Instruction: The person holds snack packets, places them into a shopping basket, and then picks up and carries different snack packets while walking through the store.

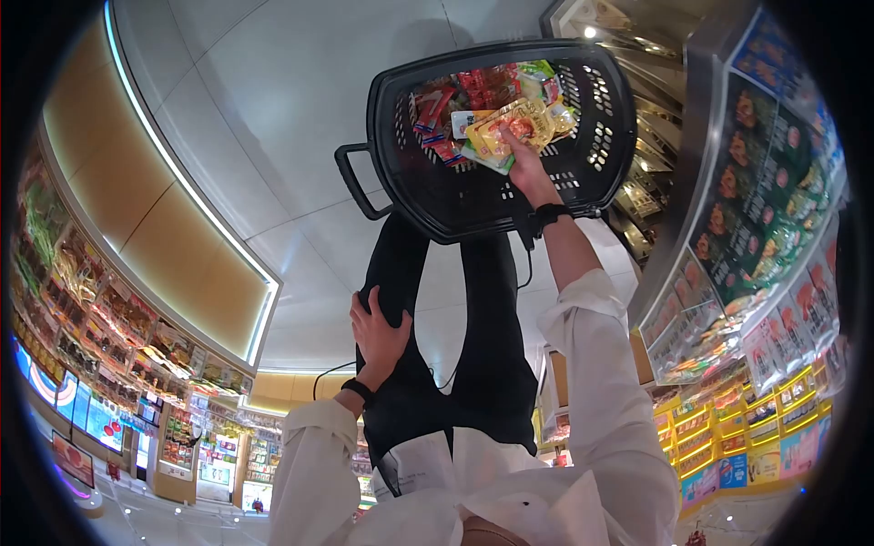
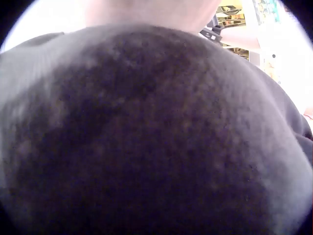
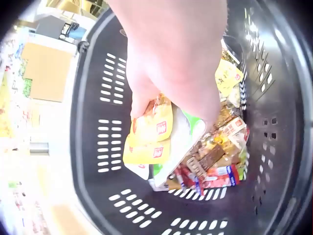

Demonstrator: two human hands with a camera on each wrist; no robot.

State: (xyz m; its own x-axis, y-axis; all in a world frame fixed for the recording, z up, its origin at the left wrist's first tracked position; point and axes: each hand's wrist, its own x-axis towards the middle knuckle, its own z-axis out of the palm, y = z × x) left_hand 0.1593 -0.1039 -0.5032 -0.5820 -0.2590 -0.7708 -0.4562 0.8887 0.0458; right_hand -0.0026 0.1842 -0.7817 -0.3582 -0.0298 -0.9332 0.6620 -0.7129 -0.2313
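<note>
Inside a black shopping basket (image 1: 446, 207), the right hand (image 1: 530, 173) grips several flat snack packets (image 1: 496, 132), thumb on top. In the right wrist view that hand (image 3: 176, 63) pinches yellow packets (image 3: 149, 142) and a white-and-green one together. Below them lie red, brown and yellow snack packs (image 3: 215, 161) on the basket's slotted bottom. The left hand (image 1: 381, 335) rests on the dark-trousered thigh (image 1: 394, 264), fingers spread and relaxed. Dark cloth (image 2: 146, 132) fills most of the left wrist view, with part of the hand or wrist (image 2: 151, 12) at its top.
The basket's handle (image 1: 357, 182) sticks out on the left over the grey tiled floor (image 1: 273, 118). At the right stands a display with hanging packs (image 1: 783, 209); a lit wooden counter (image 1: 196, 264) and stocked shelves (image 1: 100, 309) are at the left.
</note>
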